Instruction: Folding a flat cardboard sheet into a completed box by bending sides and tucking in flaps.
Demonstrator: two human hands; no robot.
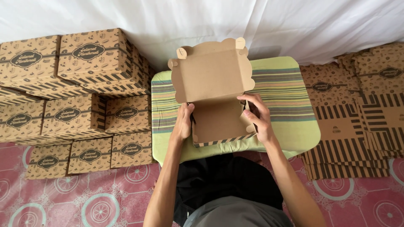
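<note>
Head view: your left hand [183, 124] presses the left wall of the half-folded brown cardboard box [214, 109], and your right hand [259, 117] pinches its right wall; the hands are apart, both clamped on it. The box sits on the green striped cushion [286, 96], lid flap upright. It looks light, thin and easily creased; grip at the side walls near the folds. Finished boxes [84, 101] are stacked to the left, flat blanks [353, 126] to the right.
</note>
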